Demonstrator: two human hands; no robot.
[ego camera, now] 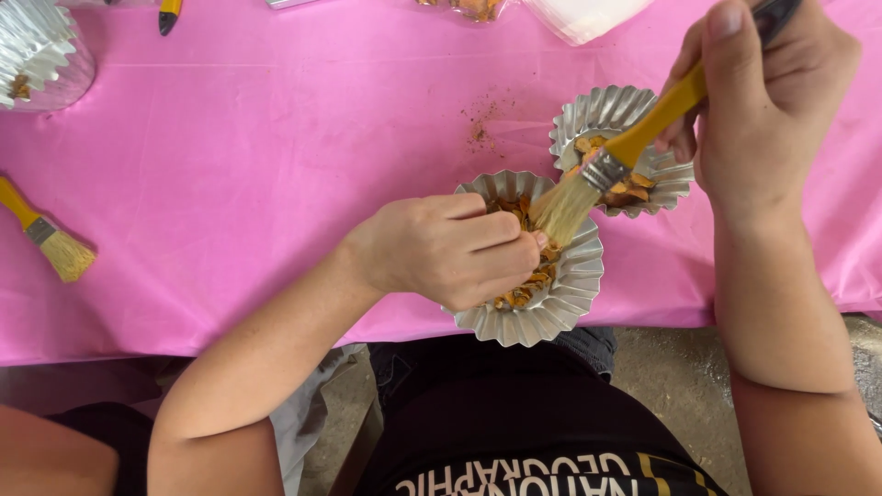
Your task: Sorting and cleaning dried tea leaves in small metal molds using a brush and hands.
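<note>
At table edge, six o'clock of head view: fluted foil cup point(562, 287) sitting on pink cloth point(230, 165), part-filled with orange-brown chips point(531, 280). Left hand point(441, 250) curled over cup's nine o'clock rim, fingers bent narrow and pinching among chips; exactly what sits between fingertips cannot be told. Right hand point(763, 92) at two o'clock, closed around yellow handle of brush point(602, 174), bristles angled down toward seven o'clock and touching left fingertips just above chips. Second foil cup point(574, 129) just beside first, at one o'clock of it, also holding chips and partly behind brush ferrule. Reddish dust point(480, 129) scattered on cloth at eleven o'clock of second cup.

Further off: spare brush point(50, 241) lying at nine o'clock, well apart from both hands. Stack of foil cups point(41, 50) at ten o'clock corner. Dark tool tip with yellow band point(168, 14) at eleven o'clock edge; white sheets point(588, 16) and bag of chips point(473, 7) at twelve o'clock, all cut by frame.

Judged step: brushing a pinched piece clean over near cup, mid-stroke. Next move likely calling for light, short strokes away from fingers, firm pinch kept so piece does not drop, cup steadied against sliding off table edge, dust kept falling into cup rather than onto cloth.
</note>
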